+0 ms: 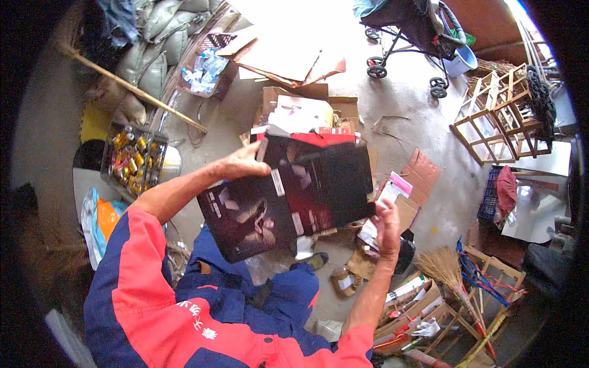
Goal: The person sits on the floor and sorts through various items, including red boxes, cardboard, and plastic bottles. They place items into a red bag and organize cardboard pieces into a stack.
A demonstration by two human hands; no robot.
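A large black printed cardboard box (294, 193), unfolded and tilted, is held over my knees. My left hand (248, 162) grips its upper left edge, thumb on the near face. At its lower right corner my right hand (387, 225) has its fingers around a small black flap; they are slightly blurred. Behind the box stands an open brown carton (344, 108) with white and yellowish packaging (303, 110) in it. Flattened brown cardboard (418, 177) and a white and pink piece (401, 184) lie beyond my right hand.
Crates of cans (108, 172) and plastic bottles (224, 85) stand at the left, near a long stick (138, 89). A stroller (391, 41) is at the upper right. Wooden racks (501, 115), a straw broom (439, 267) and a carton of flattened cardboard (414, 308) are on the right.
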